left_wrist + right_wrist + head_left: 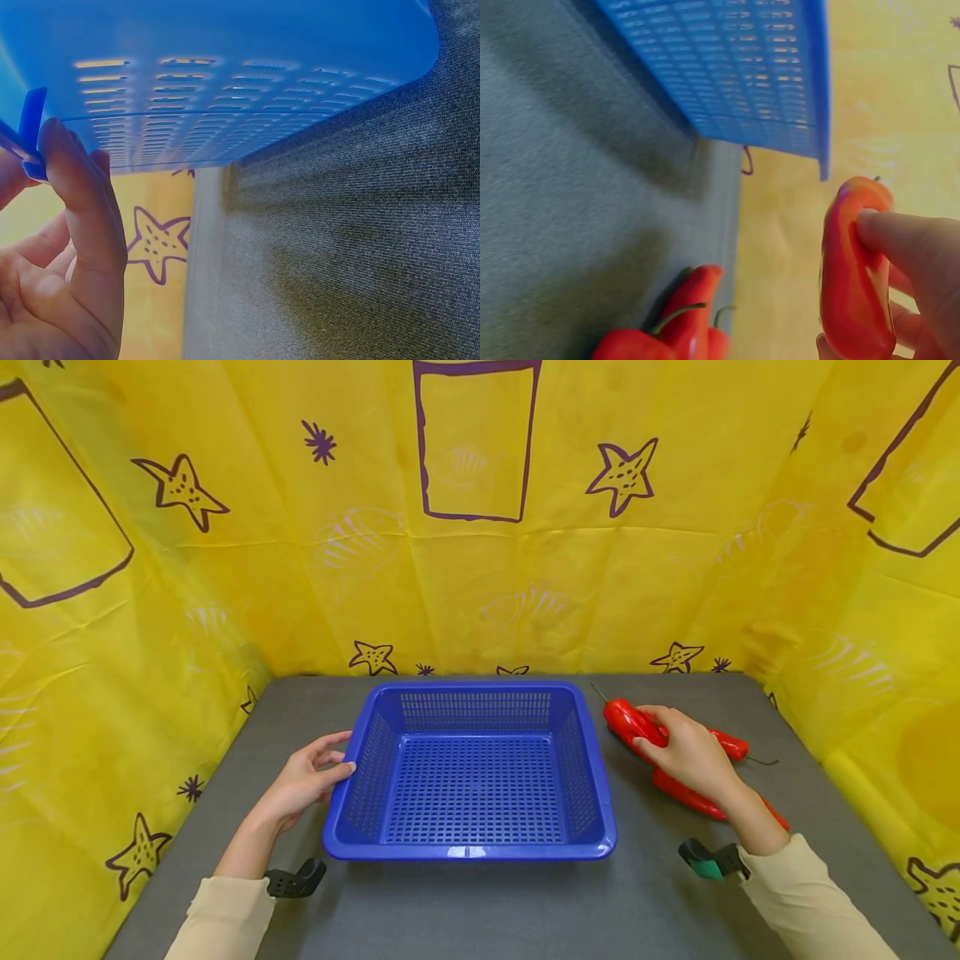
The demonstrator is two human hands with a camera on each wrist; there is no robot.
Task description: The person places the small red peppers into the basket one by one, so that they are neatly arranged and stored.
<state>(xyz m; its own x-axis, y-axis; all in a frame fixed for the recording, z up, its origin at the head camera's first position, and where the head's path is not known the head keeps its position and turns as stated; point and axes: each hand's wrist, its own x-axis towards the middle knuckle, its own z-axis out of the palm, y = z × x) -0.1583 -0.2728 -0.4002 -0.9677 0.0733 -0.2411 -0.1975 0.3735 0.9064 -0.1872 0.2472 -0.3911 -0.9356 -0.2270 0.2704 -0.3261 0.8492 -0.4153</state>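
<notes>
While the left hand (307, 778) pinches the left rim of the blue plastic basket (525, 852) in the head view, the right hand (690, 752) grips a long red pepper (624, 718) just right of it. That pepper's long axis slants far-left, its stem toward the basket's far right corner, so the right hand is the nearer one. Other red peppers (688, 795) lie beneath that hand on the grey tabletop (480, 910).

From the left wrist, the fingers curl at the rim beside the slotted wall.

From the right wrist, the held pepper is raised, apart from the basket and the peppers below.
</notes>
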